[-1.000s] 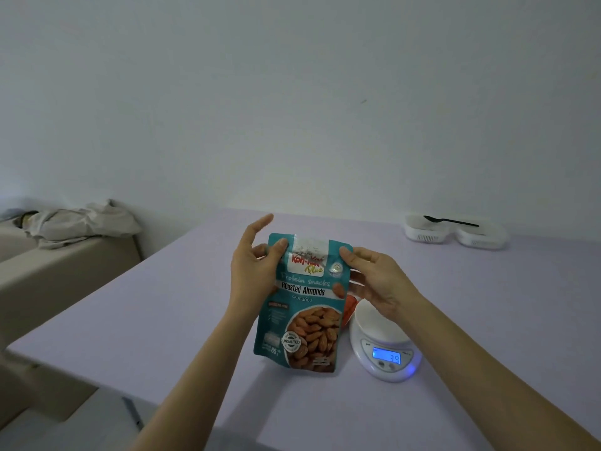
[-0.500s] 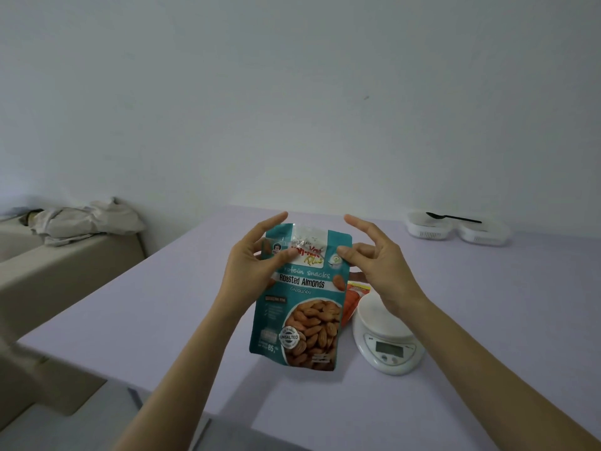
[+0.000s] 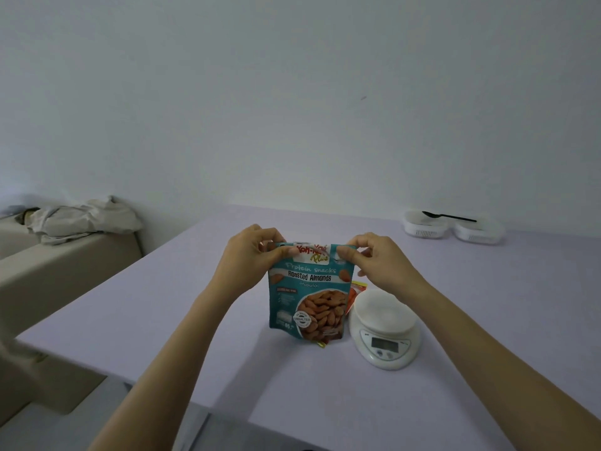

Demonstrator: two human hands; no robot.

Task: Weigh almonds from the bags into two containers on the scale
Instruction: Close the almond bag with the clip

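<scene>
My left hand and right hand each pinch a top corner of the teal almond bag, thumbs on the printed front and fingers curled behind the top edge. The bag hangs upright between my hands, label facing me, with its bottom edge down at the table. I cannot tell whether it rests there.

Just below my right hand stands the white kitchen scale, its round platform bare and its display dark. Between the scale and the teal bag, partly hidden behind the bag, an orange second bag pokes out under my right wrist.

Well beyond my right hand, by the far edge, two white containers sit side by side, touching or nearly so. A black spoon lies across their tops.

All of this is on a pale lilac table, which spreads out under both forearms.

Off past my left hand, apart from the table, is a beige ledge with a crumpled pale cloth on it. A plain white wall rises behind everything.
</scene>
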